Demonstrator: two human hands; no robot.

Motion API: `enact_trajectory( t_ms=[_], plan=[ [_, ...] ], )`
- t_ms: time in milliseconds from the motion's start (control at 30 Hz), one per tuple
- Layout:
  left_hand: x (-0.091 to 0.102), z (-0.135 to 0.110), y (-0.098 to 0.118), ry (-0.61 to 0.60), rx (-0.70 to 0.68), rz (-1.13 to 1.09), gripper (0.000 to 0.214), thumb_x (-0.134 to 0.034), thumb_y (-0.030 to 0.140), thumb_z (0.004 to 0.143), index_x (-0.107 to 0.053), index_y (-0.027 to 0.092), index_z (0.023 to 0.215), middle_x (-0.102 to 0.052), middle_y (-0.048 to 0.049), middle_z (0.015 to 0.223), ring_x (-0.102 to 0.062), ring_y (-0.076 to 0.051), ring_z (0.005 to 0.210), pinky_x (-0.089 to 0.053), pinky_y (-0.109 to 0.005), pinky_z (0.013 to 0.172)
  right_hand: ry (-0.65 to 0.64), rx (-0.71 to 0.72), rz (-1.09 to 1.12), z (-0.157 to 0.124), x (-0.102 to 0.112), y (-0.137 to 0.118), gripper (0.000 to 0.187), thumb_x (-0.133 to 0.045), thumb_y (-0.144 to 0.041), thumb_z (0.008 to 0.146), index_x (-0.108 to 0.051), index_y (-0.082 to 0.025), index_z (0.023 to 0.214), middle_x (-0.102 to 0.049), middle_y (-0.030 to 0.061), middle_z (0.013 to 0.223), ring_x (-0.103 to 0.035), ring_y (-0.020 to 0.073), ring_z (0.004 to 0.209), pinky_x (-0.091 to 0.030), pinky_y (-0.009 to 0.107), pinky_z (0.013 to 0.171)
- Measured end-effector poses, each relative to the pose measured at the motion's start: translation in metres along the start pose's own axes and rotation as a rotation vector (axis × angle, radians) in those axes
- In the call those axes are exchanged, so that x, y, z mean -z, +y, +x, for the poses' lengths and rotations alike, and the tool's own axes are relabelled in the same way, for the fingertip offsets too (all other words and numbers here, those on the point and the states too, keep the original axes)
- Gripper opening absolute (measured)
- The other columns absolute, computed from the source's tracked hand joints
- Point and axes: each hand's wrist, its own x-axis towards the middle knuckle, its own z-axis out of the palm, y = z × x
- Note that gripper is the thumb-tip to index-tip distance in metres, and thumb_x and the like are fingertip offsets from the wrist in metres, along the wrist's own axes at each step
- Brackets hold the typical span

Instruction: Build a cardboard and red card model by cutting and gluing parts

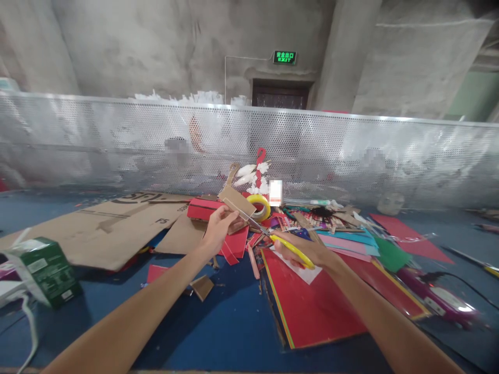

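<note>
My left hand (223, 224) grips a piece of brown cardboard (238, 200) by its lower edge, fingers closed. In my right hand (298, 248) is a pair of scissors with yellow handles (294, 250), the fingers wrapped round the grips. The scissor blades (255, 223) reach left to the edge of the cardboard; whether they cut into it I cannot tell. Just behind the blades stands a roll of yellow tape (265, 205). A red-covered box-like piece (205, 209) lies beyond my left hand. White flower-like shapes with a red strip (260, 171) stand farther back.
Large flattened cardboard (128, 228) spreads over the left of the blue table (234, 322). A green box (44, 271) stands at far left. Red sheets (315, 306) lie at front right, with a purple device (438, 298) beyond. A perforated metal screen (136, 140) closes off the back.
</note>
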Motion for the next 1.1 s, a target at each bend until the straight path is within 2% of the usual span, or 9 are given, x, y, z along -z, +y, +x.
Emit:
enact_trajectory(
  t_ms=[167,367,533,667,867,1033,1100],
  plan=[
    [0.002,0.000,-0.002,-0.004,-0.005,0.007,0.036,-0.085,0.034,0.063,-0.057,0.019,0.082,-0.074,-0.0020,0.077,-0.073,-0.020,0.075,-0.060,-0.035,0.076,0.003,0.001,-0.056,-0.002,-0.002,-0.009,0.043,-0.058,-0.062,0.085,-0.057,-0.023,0.102,-0.042,-0.0045,0.061,-0.034,0.0098,0.043,-0.031,0.026,0.038],
    [0.003,0.001,-0.004,-0.012,-0.005,0.021,0.036,-0.085,0.034,0.064,-0.057,0.019,0.081,-0.073,-0.0017,0.076,-0.072,-0.020,0.073,-0.061,-0.036,0.076,0.029,0.006,-0.166,-0.005,-0.009,-0.023,0.051,-0.051,-0.073,0.084,-0.052,-0.023,0.092,-0.036,-0.0074,0.053,-0.033,0.0095,0.039,-0.034,0.026,0.038],
    [0.004,0.002,-0.004,-0.009,-0.015,0.032,0.036,-0.085,0.034,0.063,-0.057,0.019,0.081,-0.073,-0.0017,0.076,-0.072,-0.019,0.071,-0.060,-0.034,0.073,0.078,-0.005,-0.222,0.001,-0.012,-0.017,0.044,-0.052,-0.065,0.088,-0.050,-0.022,0.086,-0.041,-0.0075,0.052,-0.036,0.0075,0.032,-0.026,0.022,0.030],
    [0.004,0.000,-0.002,-0.012,-0.016,0.042,0.034,-0.083,0.034,0.065,-0.057,0.019,0.080,-0.073,-0.0015,0.075,-0.072,-0.019,0.070,-0.060,-0.034,0.072,0.131,-0.033,-0.243,0.010,-0.016,-0.010,0.043,-0.049,-0.064,0.091,-0.048,-0.022,0.082,-0.046,-0.0062,0.052,-0.038,0.0085,0.029,-0.026,0.023,0.026],
    [0.007,0.002,0.000,-0.014,-0.023,0.058,0.032,-0.083,0.034,0.065,-0.058,0.019,0.079,-0.070,0.0009,0.074,-0.070,-0.017,0.071,-0.059,-0.030,0.071,0.181,-0.054,-0.312,0.013,-0.022,-0.012,0.047,-0.050,-0.068,0.089,-0.046,-0.022,0.076,-0.045,-0.0057,0.049,-0.037,0.0088,0.029,-0.027,0.023,0.028],
    [0.019,0.013,0.003,0.021,-0.051,0.013,0.034,-0.082,0.037,0.069,-0.064,0.019,0.092,-0.070,-0.0001,0.084,-0.067,-0.014,0.071,-0.057,-0.025,0.063,0.190,0.040,-0.440,0.013,-0.020,-0.009,0.045,-0.046,-0.061,0.093,-0.046,-0.021,0.073,-0.045,-0.0038,0.055,-0.042,0.0097,0.037,-0.032,0.024,0.036],
    [0.026,0.017,0.005,0.046,-0.065,-0.004,0.033,-0.081,0.038,0.070,-0.063,0.019,0.090,-0.070,-0.0009,0.084,-0.068,-0.014,0.072,-0.057,-0.026,0.064,0.169,0.017,-0.446,0.013,-0.019,-0.008,0.042,-0.043,-0.059,0.095,-0.048,-0.021,0.077,-0.043,-0.0046,0.054,-0.040,0.0099,0.037,-0.032,0.024,0.037]
  ],
)
